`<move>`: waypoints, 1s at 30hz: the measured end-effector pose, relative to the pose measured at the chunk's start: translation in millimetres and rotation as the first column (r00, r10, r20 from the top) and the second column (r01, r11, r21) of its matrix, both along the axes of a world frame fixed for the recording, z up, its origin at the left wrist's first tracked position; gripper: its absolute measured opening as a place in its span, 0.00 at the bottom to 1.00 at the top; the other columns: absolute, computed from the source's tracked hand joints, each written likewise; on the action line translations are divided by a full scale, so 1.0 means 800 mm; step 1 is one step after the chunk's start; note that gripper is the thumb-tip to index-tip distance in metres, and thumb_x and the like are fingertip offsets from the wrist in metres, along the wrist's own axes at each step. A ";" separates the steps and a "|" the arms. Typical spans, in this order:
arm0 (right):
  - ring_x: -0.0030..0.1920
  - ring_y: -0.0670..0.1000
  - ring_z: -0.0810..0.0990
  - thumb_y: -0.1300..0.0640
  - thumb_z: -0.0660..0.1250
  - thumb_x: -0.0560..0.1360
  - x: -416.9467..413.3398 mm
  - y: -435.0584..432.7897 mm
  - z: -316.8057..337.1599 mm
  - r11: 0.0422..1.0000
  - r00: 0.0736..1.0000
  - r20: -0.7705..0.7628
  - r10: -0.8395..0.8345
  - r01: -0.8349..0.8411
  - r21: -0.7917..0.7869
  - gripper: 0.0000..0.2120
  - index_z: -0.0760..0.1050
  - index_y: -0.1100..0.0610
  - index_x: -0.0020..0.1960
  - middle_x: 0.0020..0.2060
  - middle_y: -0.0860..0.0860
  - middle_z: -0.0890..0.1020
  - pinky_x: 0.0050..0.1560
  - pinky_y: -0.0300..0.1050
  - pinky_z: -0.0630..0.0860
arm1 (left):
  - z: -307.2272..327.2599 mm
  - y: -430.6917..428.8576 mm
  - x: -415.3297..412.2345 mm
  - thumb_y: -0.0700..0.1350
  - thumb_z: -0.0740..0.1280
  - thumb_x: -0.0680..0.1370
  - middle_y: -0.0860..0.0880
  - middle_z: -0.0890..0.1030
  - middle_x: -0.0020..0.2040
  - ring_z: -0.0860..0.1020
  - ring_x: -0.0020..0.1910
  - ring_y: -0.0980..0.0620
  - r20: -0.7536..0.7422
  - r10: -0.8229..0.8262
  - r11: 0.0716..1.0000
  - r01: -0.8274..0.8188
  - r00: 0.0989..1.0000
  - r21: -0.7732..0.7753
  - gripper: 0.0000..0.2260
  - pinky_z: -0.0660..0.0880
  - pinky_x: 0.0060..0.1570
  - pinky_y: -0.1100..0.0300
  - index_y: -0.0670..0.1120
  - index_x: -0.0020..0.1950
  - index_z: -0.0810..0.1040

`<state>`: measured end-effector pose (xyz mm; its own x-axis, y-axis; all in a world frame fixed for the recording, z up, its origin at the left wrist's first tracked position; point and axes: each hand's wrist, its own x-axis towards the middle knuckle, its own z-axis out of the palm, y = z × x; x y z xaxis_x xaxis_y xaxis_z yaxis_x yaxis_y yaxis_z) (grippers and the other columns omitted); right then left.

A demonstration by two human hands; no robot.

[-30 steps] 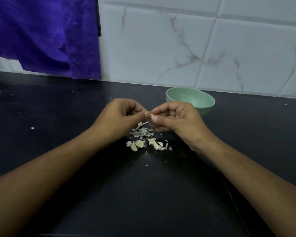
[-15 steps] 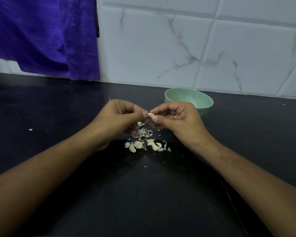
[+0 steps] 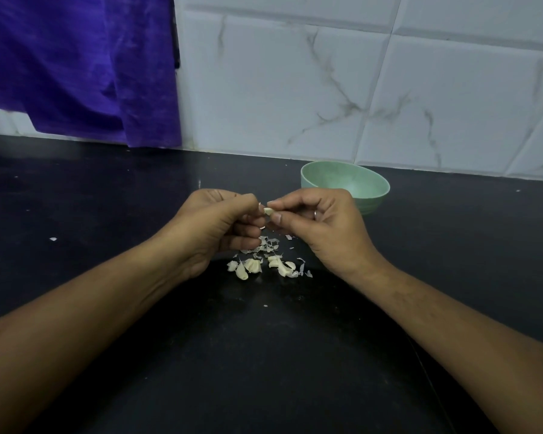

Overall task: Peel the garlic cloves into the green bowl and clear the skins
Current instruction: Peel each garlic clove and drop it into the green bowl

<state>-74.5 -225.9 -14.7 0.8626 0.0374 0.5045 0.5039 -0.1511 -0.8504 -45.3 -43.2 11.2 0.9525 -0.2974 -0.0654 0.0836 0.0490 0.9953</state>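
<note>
Here the black counter (image 3: 264, 371) spreads under both my forearms, with the white marbled tile wall (image 3: 295, 89) behind it and a purple cloth (image 3: 76, 67) hanging at the far left. The green bowl (image 3: 342, 180) stands on the counter near the wall, just behind my right hand (image 3: 323, 227); I cannot see anything in the part of its inside that shows. My left hand (image 3: 215, 228) and right hand meet above the counter, fingers curled, and between their thumbs and forefingers I pinch one garlic clove (image 3: 268, 211). Below them, on the counter, a few pale cloves (image 3: 251, 267) lie together, with torn skins (image 3: 268, 245) scattered just behind and among them.
</note>
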 end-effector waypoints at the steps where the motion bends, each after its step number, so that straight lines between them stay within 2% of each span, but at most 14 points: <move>1: 0.45 0.52 0.88 0.71 0.73 0.75 0.000 0.001 0.000 1.000 1.000 0.006 -0.011 0.011 -0.008 0.07 0.84 0.66 0.52 0.45 0.57 0.88 0.48 0.41 0.82 | 0.000 -0.001 -0.001 0.35 0.70 0.77 0.47 0.82 0.32 0.79 0.29 0.55 -0.002 0.008 1.000 -0.008 1.000 -0.004 0.07 0.81 0.29 0.62 0.39 0.39 0.83; 6: 0.44 0.51 0.88 0.70 0.74 0.75 -0.001 0.006 -0.001 0.999 0.999 0.016 -0.047 0.048 -0.024 0.06 0.84 0.67 0.52 0.43 0.56 0.88 0.46 0.39 0.82 | 0.002 -0.003 -0.003 0.35 0.69 0.76 0.47 0.81 0.31 0.78 0.28 0.54 -0.029 0.050 0.998 -0.051 0.998 -0.028 0.07 0.82 0.30 0.60 0.39 0.39 0.82; 11: 0.43 0.51 0.88 0.67 0.75 0.76 0.001 0.012 0.001 0.995 0.995 0.055 -0.082 0.085 -0.060 0.05 0.85 0.62 0.51 0.43 0.54 0.88 0.47 0.43 0.83 | 0.002 -0.006 -0.004 0.36 0.68 0.77 0.47 0.80 0.32 0.78 0.28 0.54 -0.053 0.063 0.996 -0.067 0.997 -0.067 0.10 0.83 0.33 0.59 0.41 0.36 0.81; 13: 0.44 0.54 0.88 0.67 0.74 0.77 0.002 0.012 0.003 0.996 0.996 0.050 -0.072 0.075 -0.049 0.05 0.84 0.62 0.52 0.43 0.55 0.88 0.49 0.48 0.85 | 0.002 -0.005 -0.004 0.36 0.68 0.78 0.47 0.80 0.33 0.79 0.29 0.55 -0.008 0.059 0.995 -0.059 0.998 -0.081 0.11 0.83 0.32 0.61 0.41 0.37 0.83; 17: 0.47 0.60 0.88 0.66 0.72 0.78 0.003 0.009 0.005 0.999 0.998 0.026 -0.051 0.052 -0.015 0.06 0.84 0.64 0.55 0.44 0.59 0.88 0.54 0.60 0.84 | 0.001 -0.002 -0.003 0.36 0.71 0.79 0.44 0.82 0.37 0.80 0.32 0.55 0.143 0.040 0.999 -0.036 0.989 -0.029 0.05 0.82 0.32 0.62 0.38 0.43 0.83; 22: 0.44 0.56 0.88 0.70 0.74 0.75 0.003 0.005 0.007 0.998 0.999 -0.027 -0.028 0.029 0.056 0.08 0.82 0.68 0.54 0.43 0.63 0.87 0.52 0.50 0.85 | -0.004 -0.002 0.000 0.37 0.71 0.80 0.44 0.82 0.37 0.80 0.32 0.55 0.250 0.020 0.999 -0.031 0.968 0.040 0.06 0.81 0.33 0.61 0.35 0.47 0.83; 24: 0.44 0.55 0.87 0.70 0.74 0.75 0.003 0.005 0.005 0.994 0.999 -0.050 -0.005 0.010 0.106 0.07 0.81 0.69 0.53 0.43 0.64 0.87 0.52 0.49 0.85 | -0.005 -0.002 0.000 0.37 0.72 0.80 0.45 0.82 0.36 0.80 0.33 0.54 0.275 0.005 0.998 -0.022 0.962 0.059 0.05 0.81 0.33 0.61 0.35 0.46 0.83; 26: 0.44 0.54 0.86 0.69 0.73 0.76 0.003 0.006 0.004 0.985 0.996 -0.081 0.021 -0.006 0.171 0.07 0.82 0.68 0.53 0.44 0.63 0.86 0.52 0.49 0.85 | -0.004 -0.002 0.000 0.37 0.72 0.80 0.45 0.81 0.35 0.79 0.32 0.54 0.294 -0.010 0.997 -0.012 0.956 0.070 0.05 0.81 0.33 0.61 0.37 0.45 0.82; 30: 0.41 0.52 0.84 0.67 0.72 0.77 0.001 0.010 0.004 0.968 0.988 -0.147 0.050 -0.012 0.249 0.05 0.82 0.63 0.53 0.41 0.57 0.85 0.46 0.47 0.83 | -0.007 -0.004 0.001 0.38 0.71 0.81 0.46 0.81 0.34 0.79 0.33 0.53 0.307 -0.040 0.995 0.009 0.951 0.102 0.07 0.81 0.34 0.59 0.40 0.43 0.82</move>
<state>-73.8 -217.9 -11.4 0.9296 -0.0446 0.3658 0.3684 0.0868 -0.9256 -44.3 -46.5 5.3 0.9232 -0.3278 0.2004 -0.2282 -0.0480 0.9724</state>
